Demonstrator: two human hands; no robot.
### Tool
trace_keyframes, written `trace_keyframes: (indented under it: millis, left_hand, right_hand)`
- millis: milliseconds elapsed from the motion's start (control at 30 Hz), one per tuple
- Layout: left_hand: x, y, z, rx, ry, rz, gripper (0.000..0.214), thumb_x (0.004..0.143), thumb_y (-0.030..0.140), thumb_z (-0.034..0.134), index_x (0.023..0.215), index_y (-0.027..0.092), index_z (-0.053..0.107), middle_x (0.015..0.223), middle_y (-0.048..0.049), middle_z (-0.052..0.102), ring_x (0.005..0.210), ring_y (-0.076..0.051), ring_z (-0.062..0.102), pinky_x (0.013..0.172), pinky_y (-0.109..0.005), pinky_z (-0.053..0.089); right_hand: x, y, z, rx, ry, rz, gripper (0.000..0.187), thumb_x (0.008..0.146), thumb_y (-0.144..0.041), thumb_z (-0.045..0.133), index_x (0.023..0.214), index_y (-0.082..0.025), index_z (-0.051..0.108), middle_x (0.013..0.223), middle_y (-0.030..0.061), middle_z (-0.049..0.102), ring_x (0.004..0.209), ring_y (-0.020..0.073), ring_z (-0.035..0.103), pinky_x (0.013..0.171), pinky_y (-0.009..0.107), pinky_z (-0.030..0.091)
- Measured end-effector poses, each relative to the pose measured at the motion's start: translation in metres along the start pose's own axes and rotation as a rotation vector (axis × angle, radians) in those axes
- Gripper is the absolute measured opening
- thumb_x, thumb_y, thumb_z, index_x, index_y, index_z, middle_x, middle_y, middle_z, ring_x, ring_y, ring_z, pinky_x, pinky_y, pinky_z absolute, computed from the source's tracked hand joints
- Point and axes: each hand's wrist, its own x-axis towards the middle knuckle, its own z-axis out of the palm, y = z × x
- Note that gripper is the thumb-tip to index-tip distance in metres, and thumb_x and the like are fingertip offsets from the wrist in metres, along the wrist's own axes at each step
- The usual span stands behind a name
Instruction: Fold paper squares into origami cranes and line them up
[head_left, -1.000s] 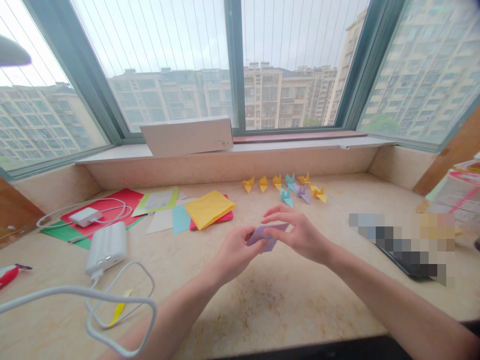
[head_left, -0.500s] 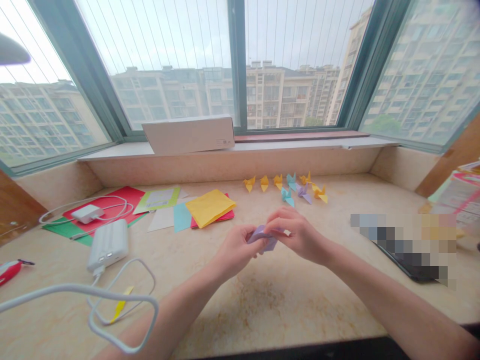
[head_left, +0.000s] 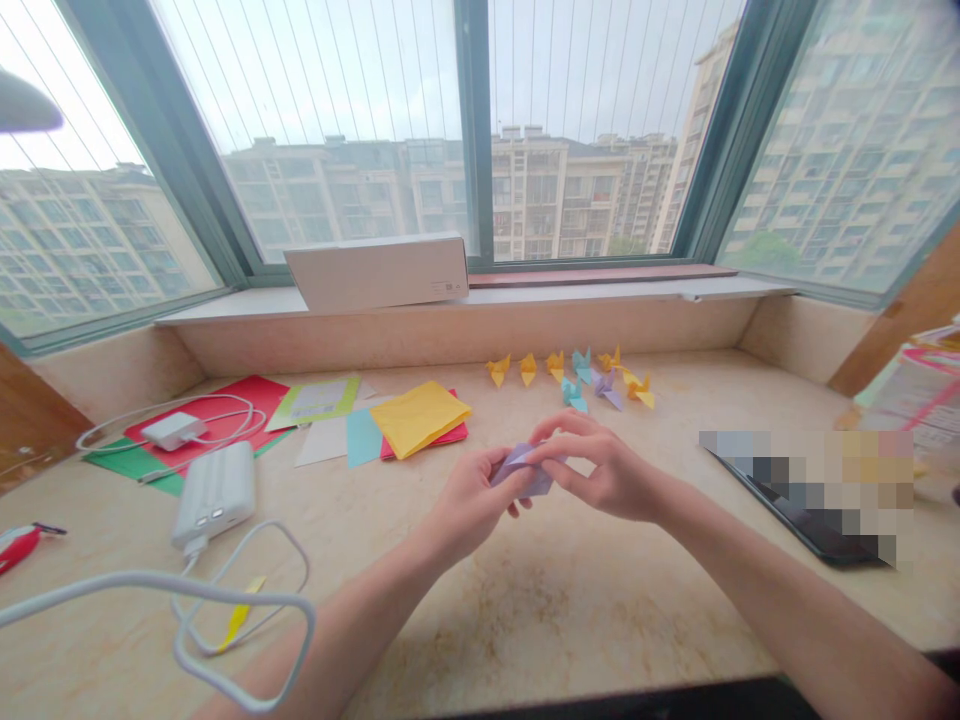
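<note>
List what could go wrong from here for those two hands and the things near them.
1. The left hand pinches the small purple paper with the right hand's fingers close against it; an uneven press might crease it crookedly.
2. In view, the right hand is just below the front light-blue origami crane; reaching forward could knock it.
3. The white cable crosses the left forearm in view; it might snag.

Purple paper partly behind fingers
</note>
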Motion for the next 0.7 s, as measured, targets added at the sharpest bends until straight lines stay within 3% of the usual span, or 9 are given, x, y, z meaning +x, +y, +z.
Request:
trace_keyframes:
  millis: [200, 400, 700]
  left_hand:
    - [-0.0015, 0.0044, 0.0008, -0.026, 0.0, 0.023, 0.031, 0.087, 0.043, 0.068, 0.094, 0.013, 0.07, 0.074, -0.0033, 0.067, 0.061, -0.014, 0.06, 0.054, -0.024, 0.046]
    - [-0.0015, 0.0023, 0.0066, -0.101, 0.013, 0.017, 0.047, 0.093, 0.056, 0.052, 0.091, 0.013, 0.069, 0.075, -0.0069, 0.069, 0.06, -0.017, 0.063, 0.052, -0.025, 0.047]
    - [0.0002, 0.0022, 0.0066, -0.066, 0.033, 0.017, 0.036, 0.091, 0.047, 0.06, 0.09, 0.012, 0.07, 0.075, -0.0073, 0.071, 0.065, -0.018, 0.065, 0.054, -0.025, 0.049]
  right_hand:
    - [-0.0003, 0.005, 0.0051, 0.109, 0.045, 0.059, 0.016, 0.094, -0.026, 0.065, 0.104, -0.026, 0.077, 0.106, 0.0083, 0.065, 0.097, 0.0203, 0.065, 0.087, 0.037, 0.055]
    - [-0.0013, 0.0057, 0.0061, 0.153, 0.053, 0.018, 0.019, 0.096, -0.025, 0.06, 0.105, -0.026, 0.077, 0.105, 0.0079, 0.063, 0.093, 0.0186, 0.065, 0.079, 0.033, 0.058]
    - [-0.0025, 0.0086, 0.0046, 0.019, 0.036, -0.038, 0.016, 0.094, -0.022, 0.063, 0.105, -0.025, 0.075, 0.108, 0.0086, 0.065, 0.102, 0.0214, 0.063, 0.089, 0.038, 0.054]
